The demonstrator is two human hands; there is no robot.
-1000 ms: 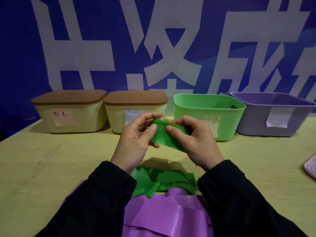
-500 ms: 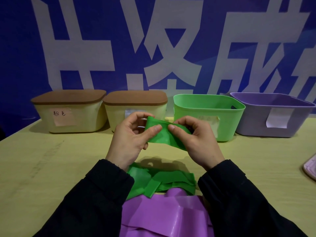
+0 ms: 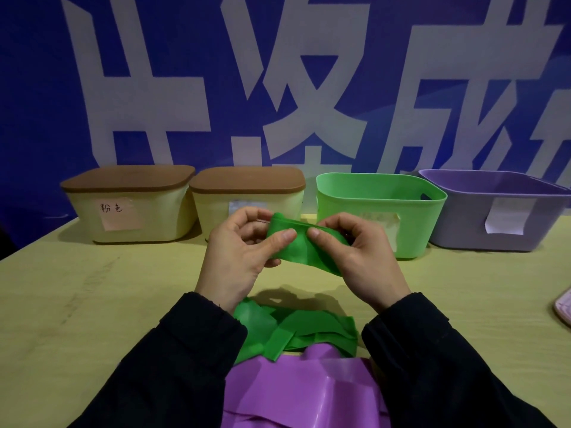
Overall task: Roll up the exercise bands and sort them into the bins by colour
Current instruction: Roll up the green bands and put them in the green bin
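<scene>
left hand (image 3: 238,257) and right hand (image 3: 361,257) pinching green band (image 3: 301,245) between thumbs and curled fingers, lidded bin (image 3: 129,208) label reads 粉色, other labels unreadable

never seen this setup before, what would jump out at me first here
Both hands, left hand and right hand, pinch a green band at centre, above the table. Behind stand two lidded cream bins, a green bin and a purple bin; a purple band lies nearest the viewer.
</scene>
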